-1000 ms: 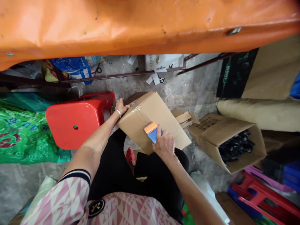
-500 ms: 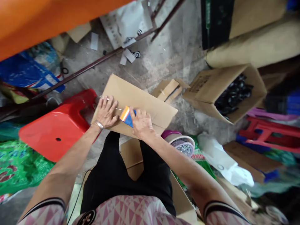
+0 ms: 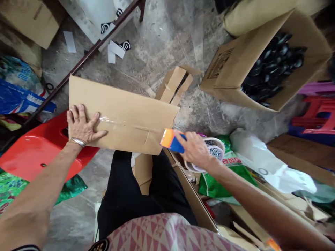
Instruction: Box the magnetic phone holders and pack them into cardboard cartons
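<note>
A closed cardboard box (image 3: 125, 115) rests across my lap and the red stool, a strip of clear tape running along its top seam. My left hand (image 3: 82, 125) lies flat on the box's left end, fingers spread, a bracelet at the wrist. Just past the box's right edge, my right hand (image 3: 195, 150) grips a blue and orange tape dispenser (image 3: 171, 140), its orange end pointing left.
A red plastic stool (image 3: 36, 150) sits at left under the box. An open carton of black parts (image 3: 264, 59) stands at upper right. A round tub of small metal pieces (image 3: 214, 151), green bags and a white bag lie at right. Folded cardboard (image 3: 174, 85) lies on the concrete floor.
The view swung downward and the orange surface left the frame. My right hand drew the dispenser rightward along the box seam and off its right edge. My left hand shifted to the box's left end.
</note>
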A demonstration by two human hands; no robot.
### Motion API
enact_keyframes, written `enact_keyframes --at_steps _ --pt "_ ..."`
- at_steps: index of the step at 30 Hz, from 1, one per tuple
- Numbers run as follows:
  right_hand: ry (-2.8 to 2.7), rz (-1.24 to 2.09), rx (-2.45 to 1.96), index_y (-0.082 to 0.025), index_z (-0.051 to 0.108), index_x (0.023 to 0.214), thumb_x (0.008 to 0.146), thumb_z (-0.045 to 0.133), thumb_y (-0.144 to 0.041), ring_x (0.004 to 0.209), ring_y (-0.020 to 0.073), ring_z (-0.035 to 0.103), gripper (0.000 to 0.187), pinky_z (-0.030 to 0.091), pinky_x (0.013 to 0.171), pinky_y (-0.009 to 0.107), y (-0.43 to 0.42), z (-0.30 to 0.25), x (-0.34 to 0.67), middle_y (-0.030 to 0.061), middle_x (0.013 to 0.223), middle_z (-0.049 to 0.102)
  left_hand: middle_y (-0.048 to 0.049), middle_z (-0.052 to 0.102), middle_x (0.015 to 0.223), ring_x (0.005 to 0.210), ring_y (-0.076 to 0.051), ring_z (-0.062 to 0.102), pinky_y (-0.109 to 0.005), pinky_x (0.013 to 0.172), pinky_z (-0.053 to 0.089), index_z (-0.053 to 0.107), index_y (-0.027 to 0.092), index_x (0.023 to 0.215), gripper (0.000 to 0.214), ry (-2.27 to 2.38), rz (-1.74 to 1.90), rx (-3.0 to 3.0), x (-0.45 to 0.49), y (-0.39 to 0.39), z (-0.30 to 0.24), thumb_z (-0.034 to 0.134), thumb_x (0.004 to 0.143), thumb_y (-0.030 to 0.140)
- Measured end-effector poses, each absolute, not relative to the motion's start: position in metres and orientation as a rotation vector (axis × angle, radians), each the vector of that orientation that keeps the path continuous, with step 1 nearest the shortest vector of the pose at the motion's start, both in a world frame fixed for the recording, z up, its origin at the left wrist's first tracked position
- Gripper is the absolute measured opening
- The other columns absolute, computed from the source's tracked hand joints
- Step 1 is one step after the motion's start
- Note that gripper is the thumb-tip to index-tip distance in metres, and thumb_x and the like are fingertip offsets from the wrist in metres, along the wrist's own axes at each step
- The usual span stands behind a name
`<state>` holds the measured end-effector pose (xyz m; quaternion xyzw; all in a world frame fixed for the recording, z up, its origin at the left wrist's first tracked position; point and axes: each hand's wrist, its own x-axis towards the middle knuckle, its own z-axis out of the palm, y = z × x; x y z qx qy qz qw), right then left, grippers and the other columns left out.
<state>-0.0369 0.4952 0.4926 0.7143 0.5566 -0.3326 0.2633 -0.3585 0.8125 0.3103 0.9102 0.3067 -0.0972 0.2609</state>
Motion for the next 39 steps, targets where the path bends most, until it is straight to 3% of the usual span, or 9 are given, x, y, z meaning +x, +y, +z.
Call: enact_keyframes --at_steps 4,13,18,22,29,31,35,37,39 --pt "1.493 -0.837 1.923 -0.011 0.045 0.146 0.082 0.058 -0.027 0.083 0.027 0.044 0.067 0.033 0.073 0.036 0.409 0.481 0.012 0.0148 0.095 0.053 0.0043 -0.026 0.162 0.15 -0.043 -0.01 -0.066 0.118 -0.001 0.043 0.03 0.147 0.105 0.732 -0.219 2.648 -0.362 0.813 0.303 0.051 0.063 0.091" --pt "1.512 -0.944 1.904 -0.017 0.034 0.152 0.079 0.058 -0.018 0.093 0.0282 0.047 0.077 0.03 0.077 0.037 0.426 0.411 0.003 0.0162 0.106 0.055 0.0009 -0.026 0.162 0.15 -0.042 -0.012 -0.065 0.118 -0.001 0.041 0.025 0.147 0.113 0.708 -0.289 2.753 -0.366 0.825 0.303 0.055 0.058 0.092" --pt "1.412 -1.008 1.981 -0.014 0.028 0.154 0.078 0.061 -0.019 0.1 0.0304 0.048 0.083 0.032 0.078 0.038 0.468 0.42 -0.019 0.0195 0.117 0.054 -0.0078 -0.001 0.167 0.153 -0.035 -0.004 -0.066 0.118 -0.002 0.028 0.024 0.155 0.085 0.806 -0.318 2.697 -0.305 0.754 0.351 0.045 0.085 0.068" --pt "1.412 -0.969 2.012 -0.01 0.03 0.152 0.078 0.06 -0.019 0.1 0.0312 0.049 0.08 0.036 0.077 0.039 0.475 0.435 -0.024 0.0203 0.116 0.054 -0.0146 0.022 0.163 0.153 -0.032 0.006 -0.058 0.123 0.0 0.047 0.017 0.147 0.064 0.614 -0.282 2.452 -0.199 0.624 0.374 0.047 0.088 0.043" --pt "1.275 -1.212 2.072 -0.005 0.05 0.134 0.082 0.052 -0.014 0.105 0.0335 0.05 0.054 0.041 0.085 0.045 0.497 0.389 -0.035 0.023 0.117 0.056 -0.0219 0.026 0.16 0.153 -0.034 0.001 -0.062 0.121 -0.005 0.042 0.005 0.148 0.066 0.885 -0.281 2.366 -0.129 0.548 0.346 0.042 0.09 0.036" --pt "1.12 -1.434 2.105 -0.005 0.057 0.127 0.077 0.061 -0.014 0.111 0.0345 0.051 0.051 0.041 0.092 0.047 0.49 0.358 -0.038 0.0234 0.119 0.057 -0.0226 0.025 0.16 0.153 -0.035 -0.002 -0.062 0.12 -0.005 0.042 0.005 0.148 0.069 0.887 -0.288 2.382 -0.134 0.553 0.342 0.045 0.089 0.04" --pt "0.593 -1.508 2.521 -0.004 0.046 0.141 0.068 0.072 -0.022 0.107 0.0297 0.058 0.079 0.048 0.09 0.042 0.432 0.325 -0.03 0.0251 0.123 0.059 -0.0249 0.02 0.161 0.152 -0.037 -0.007 -0.062 0.12 -0.006 0.041 0.002 0.147 0.077 0.889 -0.317 2.396 -0.135 0.554 0.344 0.054 0.08 0.037" --pt "-0.186 -1.542 3.037 0.001 0.056 0.129 0.069 0.065 -0.03 0.087 0.0188 0.062 0.068 0.052 0.079 0.031 0.397 0.326 -0.025 0.0168 0.108 0.067 -0.0251 0.017 0.161 0.152 -0.038 -0.008 -0.062 0.12 -0.006 0.039 0.002 0.149 0.083 0.919 -0.34 2.386 -0.131 0.552 0.346 0.057 0.074 0.033" --pt "-0.973 -1.575 3.326 -0.005 0.067 0.104 0.072 0.052 -0.036 0.07 0.0137 0.06 0.047 0.054 0.068 0.026 0.381 0.33 -0.025 0.0057 0.087 0.07 -0.0248 0.015 0.162 0.152 -0.038 -0.007 -0.063 0.12 -0.006 0.036 0.002 0.15 0.088 0.943 -0.358 2.382 -0.126 0.551 0.347 0.058 0.07 0.031"
